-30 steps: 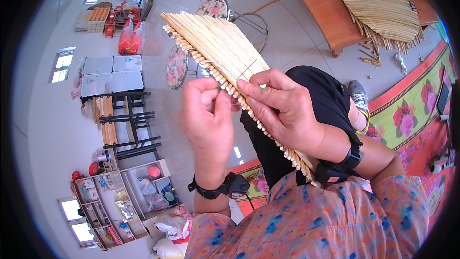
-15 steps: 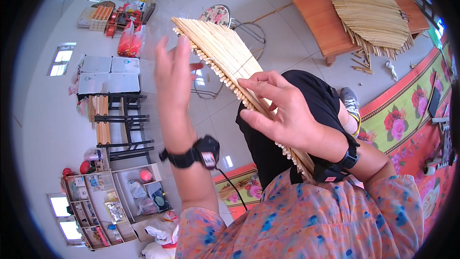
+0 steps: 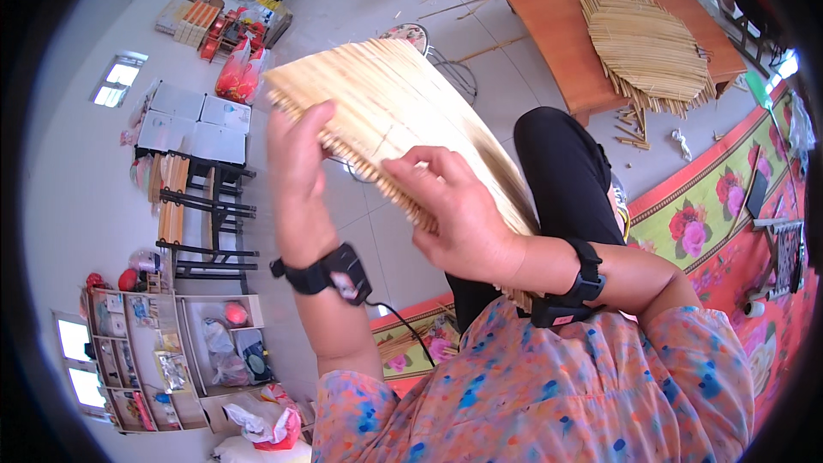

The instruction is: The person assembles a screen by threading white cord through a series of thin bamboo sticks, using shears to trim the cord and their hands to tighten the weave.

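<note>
Tilted in front of my body is a stalk mat [image 3: 411,120], made of pale straight stalks laid side by side, with their cut ends in a row along its left edge. My left hand [image 3: 296,163] grips this edge near the far corner, thumb on top and fingers mostly hidden behind. Farther down the same edge, my right hand [image 3: 450,214] holds the mat with bent fingers over its upper face. The mat's near end reaches down to my lap, partly behind my right hand and wrist. Both wrists wear black strapped devices.
A second, rounded stalk mat [image 3: 647,47] lies on the brown wooden table [image 3: 549,0] at the far right. Loose stalks are scattered on the floor around it. A round flowered stool [image 3: 407,34] stands beyond my mat. Shelves [image 3: 146,351] and folded black-framed furniture [image 3: 210,214] line the left.
The mat has turned so more of its upper face shows. My left hand, raised beside the edge before, now grips it. My right hand has moved left along with the mat.
</note>
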